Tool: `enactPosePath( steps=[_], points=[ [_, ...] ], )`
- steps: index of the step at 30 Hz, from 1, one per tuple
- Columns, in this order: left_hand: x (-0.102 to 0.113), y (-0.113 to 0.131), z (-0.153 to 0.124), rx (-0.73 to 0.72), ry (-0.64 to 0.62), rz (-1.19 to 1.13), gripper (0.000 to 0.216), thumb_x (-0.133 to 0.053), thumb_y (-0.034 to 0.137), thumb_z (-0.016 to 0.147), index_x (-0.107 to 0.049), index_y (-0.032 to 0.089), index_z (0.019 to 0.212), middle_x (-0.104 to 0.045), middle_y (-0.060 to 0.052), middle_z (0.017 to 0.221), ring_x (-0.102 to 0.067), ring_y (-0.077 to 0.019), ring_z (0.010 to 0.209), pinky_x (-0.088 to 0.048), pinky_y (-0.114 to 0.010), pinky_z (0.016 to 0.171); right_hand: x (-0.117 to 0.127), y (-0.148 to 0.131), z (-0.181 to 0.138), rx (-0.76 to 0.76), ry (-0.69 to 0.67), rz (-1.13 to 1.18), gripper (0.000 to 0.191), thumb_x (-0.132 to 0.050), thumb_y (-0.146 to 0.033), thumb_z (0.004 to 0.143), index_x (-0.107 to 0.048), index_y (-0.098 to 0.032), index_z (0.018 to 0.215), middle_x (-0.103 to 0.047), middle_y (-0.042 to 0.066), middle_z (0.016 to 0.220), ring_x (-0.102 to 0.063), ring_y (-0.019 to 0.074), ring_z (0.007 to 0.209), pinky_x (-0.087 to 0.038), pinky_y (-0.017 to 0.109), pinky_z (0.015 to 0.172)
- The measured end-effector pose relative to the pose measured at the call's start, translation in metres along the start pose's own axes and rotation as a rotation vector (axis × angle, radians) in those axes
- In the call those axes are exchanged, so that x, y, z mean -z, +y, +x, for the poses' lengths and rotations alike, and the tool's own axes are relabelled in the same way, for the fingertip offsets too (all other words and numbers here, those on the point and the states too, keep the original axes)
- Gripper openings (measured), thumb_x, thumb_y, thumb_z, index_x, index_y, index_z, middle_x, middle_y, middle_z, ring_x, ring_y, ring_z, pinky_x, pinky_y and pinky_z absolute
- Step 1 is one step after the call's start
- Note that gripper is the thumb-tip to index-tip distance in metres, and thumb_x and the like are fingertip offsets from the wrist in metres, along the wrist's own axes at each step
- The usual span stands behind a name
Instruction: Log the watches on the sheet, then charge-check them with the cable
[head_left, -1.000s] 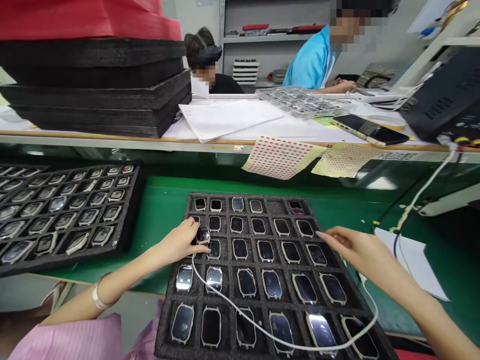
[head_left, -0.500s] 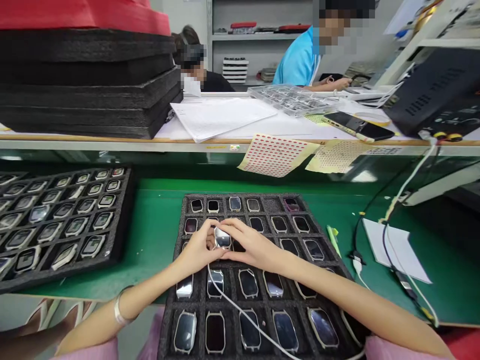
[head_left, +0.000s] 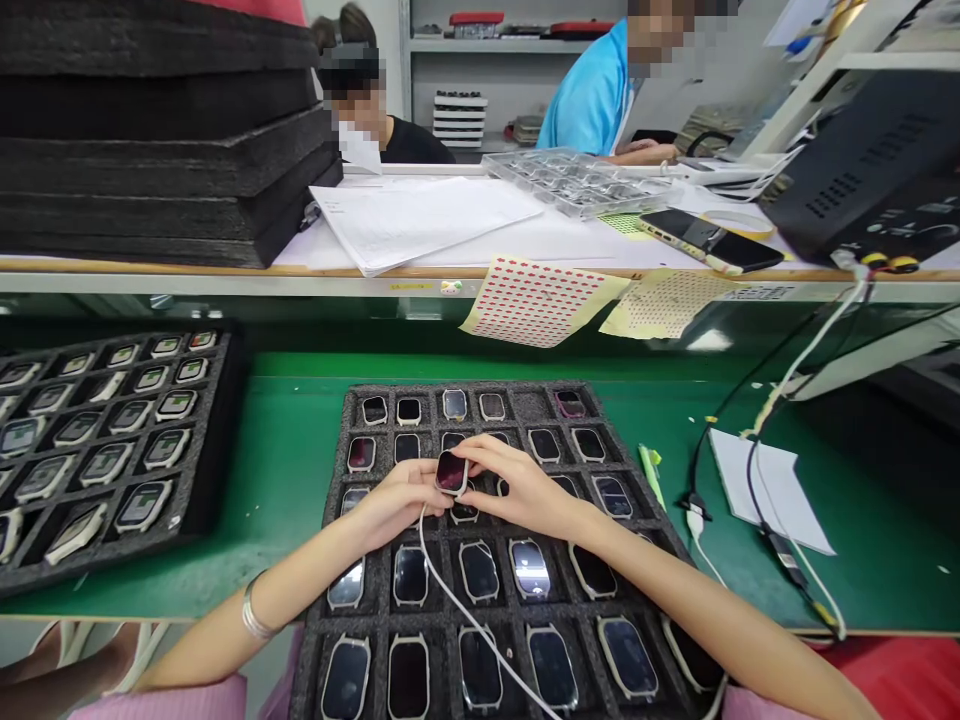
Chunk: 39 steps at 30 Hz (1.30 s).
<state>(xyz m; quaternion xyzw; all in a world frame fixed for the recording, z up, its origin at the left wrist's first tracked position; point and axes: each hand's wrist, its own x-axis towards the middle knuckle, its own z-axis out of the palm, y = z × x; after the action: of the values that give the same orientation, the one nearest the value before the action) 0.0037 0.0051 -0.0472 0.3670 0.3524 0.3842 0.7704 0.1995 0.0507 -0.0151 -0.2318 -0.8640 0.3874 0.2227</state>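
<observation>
A smartwatch body with a dark reddish screen is held upright between both my hands above a black foam tray. My left hand grips its left and lower side. My right hand pinches its right side from above. A white cable runs from under the watch down across the tray toward me. The tray's pockets hold several more watch bodies, screens up.
A second foam tray of watch bodies lies at the left on the green mat. Cables and a white paper lie at the right. A raised shelf carries stacked black foam trays, papers, sticker sheets and a phone. Two people sit beyond it.
My right hand came from the tray's right side to meet my left hand over the tray. The watch went from the left hand alone to both hands, then turned screen up.
</observation>
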Motion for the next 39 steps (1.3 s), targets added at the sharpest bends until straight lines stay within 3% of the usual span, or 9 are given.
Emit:
enactPosePath(
  steps=[5,11,16,23,28,31,34,36,39],
  points=[
    [-0.002,-0.006,-0.002,-0.028,0.051,0.053,0.045,-0.075,0.03,0.069,-0.061,0.013,0.108,-0.069,-0.011,0.096,-0.065,-0.0213,0.087,-0.05,-0.032,0.079,-0.002,0.003,0.002,-0.02,-0.019,-0.02,0.045,-0.073,-0.031,0.078,-0.053,-0.019,0.116,-0.056,0.008,0.108,-0.056,0.0228,0.098,-0.051,0.035,0.084],
    [0.0,-0.011,-0.002,-0.058,0.11,0.137,0.042,-0.077,0.031,0.068,-0.062,0.013,0.103,-0.069,-0.01,0.1,-0.064,-0.0214,0.092,-0.048,-0.033,0.085,-0.011,0.012,-0.002,0.021,-0.002,-0.206,0.05,-0.066,-0.032,0.085,-0.045,-0.019,0.129,-0.054,0.012,0.117,-0.053,0.0259,0.106,-0.049,0.04,0.089],
    [0.002,-0.017,-0.002,-0.069,0.122,0.159,0.034,-0.077,0.032,0.068,-0.059,0.014,0.091,-0.068,-0.006,0.088,-0.064,-0.0183,0.084,-0.048,-0.03,0.079,-0.01,0.012,-0.003,0.035,-0.055,-0.342,0.045,-0.062,-0.029,0.088,-0.047,-0.017,0.128,-0.055,0.012,0.113,-0.053,0.027,0.104,-0.048,0.042,0.087],
    [0.004,-0.022,-0.005,-0.074,0.098,0.163,0.033,-0.076,0.033,0.069,-0.055,0.015,0.088,-0.063,-0.002,0.081,-0.061,-0.015,0.077,-0.047,-0.025,0.072,-0.015,0.01,-0.003,0.066,-0.024,-0.307,0.04,-0.059,-0.028,0.087,-0.05,-0.016,0.124,-0.057,0.012,0.107,-0.056,0.025,0.097,-0.05,0.04,0.082],
    [0.003,-0.018,-0.005,-0.055,0.06,0.122,0.033,-0.073,0.035,0.071,-0.055,0.015,0.091,-0.064,-0.002,0.081,-0.064,-0.0161,0.074,-0.051,-0.029,0.074,-0.018,0.01,-0.001,0.051,-0.006,-0.27,0.04,-0.063,-0.033,0.086,-0.054,-0.015,0.121,-0.058,0.011,0.104,-0.057,0.0245,0.094,-0.051,0.039,0.081],
    [0.005,-0.014,-0.004,-0.018,0.024,0.102,0.036,-0.073,0.037,0.072,-0.056,0.013,0.094,-0.066,-0.005,0.075,-0.065,-0.0184,0.065,-0.053,-0.032,0.067,-0.001,0.005,-0.001,0.031,-0.07,-0.234,0.047,-0.066,-0.038,0.084,-0.053,-0.019,0.124,-0.059,0.011,0.11,-0.056,0.0255,0.1,-0.049,0.041,0.085],
    [0.007,-0.01,-0.005,-0.01,0.015,0.093,0.038,-0.069,0.038,0.075,-0.056,0.011,0.098,-0.069,-0.01,0.083,-0.066,-0.0175,0.065,-0.053,-0.029,0.063,0.036,0.002,-0.011,-0.056,-0.094,-0.212,0.051,-0.061,-0.042,0.087,-0.045,-0.024,0.132,-0.055,0.008,0.121,-0.053,0.0257,0.109,-0.045,0.041,0.092],
    [0.007,-0.009,-0.006,-0.025,0.028,0.097,0.036,-0.068,0.037,0.077,-0.056,0.011,0.098,-0.069,-0.012,0.088,-0.065,-0.0162,0.065,-0.053,-0.027,0.064,0.063,0.007,-0.029,-0.176,0.041,-0.227,0.042,-0.052,-0.041,0.093,-0.046,-0.024,0.131,-0.059,0.007,0.115,-0.056,0.0237,0.104,-0.046,0.038,0.088],
    [0.005,-0.01,-0.009,-0.067,0.063,0.126,0.032,-0.069,0.036,0.076,-0.054,0.012,0.091,-0.067,-0.008,0.079,-0.065,-0.0157,0.064,-0.053,-0.027,0.063,0.087,0.024,-0.069,-0.387,0.283,-0.4,0.04,-0.047,-0.045,0.093,-0.052,-0.02,0.124,-0.062,0.008,0.099,-0.06,0.0212,0.081,-0.048,0.033,0.072]
  ],
)
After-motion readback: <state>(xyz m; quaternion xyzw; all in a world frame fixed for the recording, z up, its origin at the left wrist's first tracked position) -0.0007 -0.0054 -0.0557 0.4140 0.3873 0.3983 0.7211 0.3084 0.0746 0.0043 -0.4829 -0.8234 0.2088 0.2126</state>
